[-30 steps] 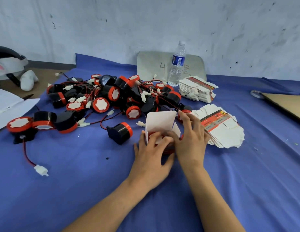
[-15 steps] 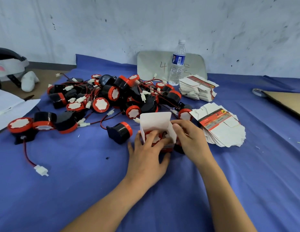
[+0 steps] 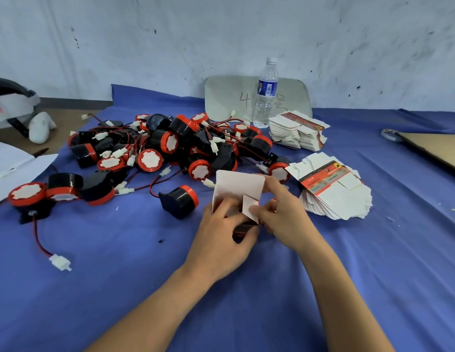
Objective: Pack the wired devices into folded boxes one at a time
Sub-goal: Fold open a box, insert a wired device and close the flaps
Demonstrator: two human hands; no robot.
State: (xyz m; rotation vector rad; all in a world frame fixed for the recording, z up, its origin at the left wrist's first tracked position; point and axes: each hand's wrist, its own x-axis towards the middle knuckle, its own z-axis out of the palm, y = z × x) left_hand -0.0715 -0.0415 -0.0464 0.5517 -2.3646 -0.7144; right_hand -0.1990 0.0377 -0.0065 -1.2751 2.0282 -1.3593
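Note:
A small white folded box stands on the blue cloth at the centre, its big top flap raised. My left hand grips the box's near side, thumb over the opening. My right hand pinches a small white side flap and holds the box's right side. A device inside the box is mostly hidden; only a bit of red shows. A heap of black-and-red wired devices lies behind, with one single device just left of the box.
Two stacks of flat unfolded boxes sit to the right, a near stack and a far stack. A water bottle stands before a grey board. Loose devices with a trailing wire and white plug lie left. Cardboard lies far right.
My right hand has come off the box's far side and now pinches a side flap at the opening. The left hand has stayed on the box, which shifted slightly.

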